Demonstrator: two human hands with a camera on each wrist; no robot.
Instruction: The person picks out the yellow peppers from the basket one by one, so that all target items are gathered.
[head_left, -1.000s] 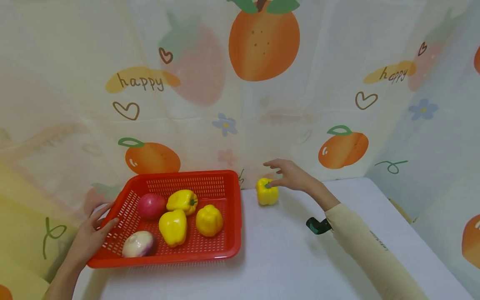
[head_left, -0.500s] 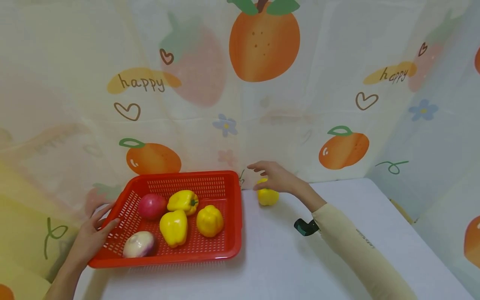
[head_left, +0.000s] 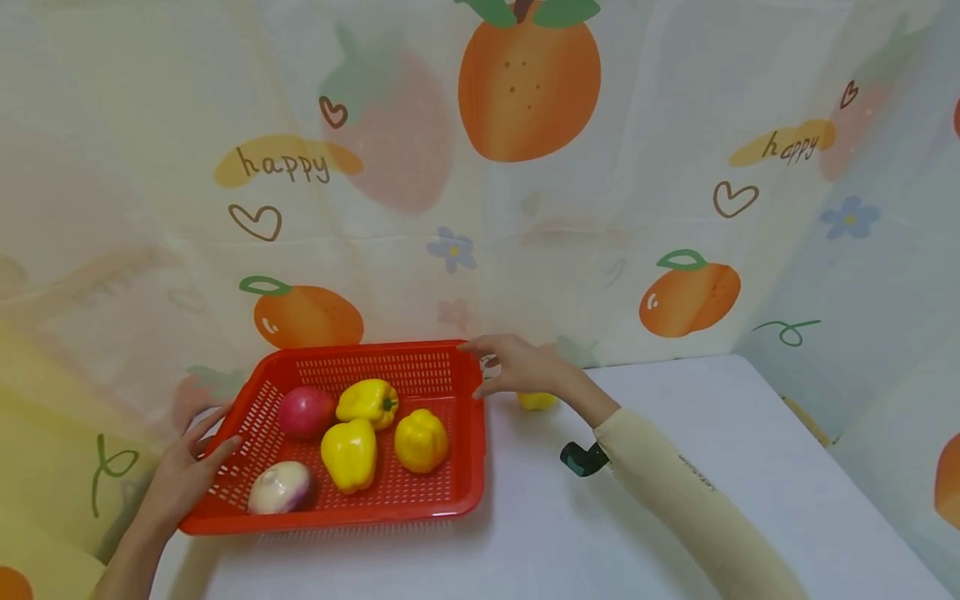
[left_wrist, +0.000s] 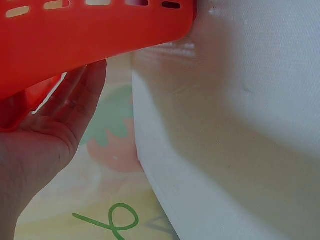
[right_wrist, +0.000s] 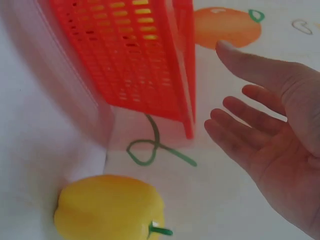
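Observation:
My left hand point(head_left: 180, 483) holds the left rim of a red plastic basket point(head_left: 360, 517), thumb over the rim and fingers on the outer side. Inside lie three yellow bell peppers, one at the back point(head_left: 366, 402), a round pinkish-red fruit point(head_left: 307, 412) and a white-and-purple turnip-like vegetable point(head_left: 279, 487). My right hand point(head_left: 523, 367) is beside the basket's back right corner with fingers spread and nothing in them. In the right wrist view a small gap shows between that hand and the rim. Another yellow bell pepper point(right_wrist: 107, 207) sits on the table, partly hidden behind my right hand in the head view.
A white table point(head_left: 675, 467) lies under everything. Behind and at both sides hangs a fruit-printed cloth point(head_left: 540, 275). A dark device point(head_left: 583, 459) is attached at my right wrist. The basket's left side reaches the table's left edge.
My right hand has moved left, from the yellow bell pepper on the table to the basket's right rim, leaving that pepper in place. My left hand and the basket have hardly moved.

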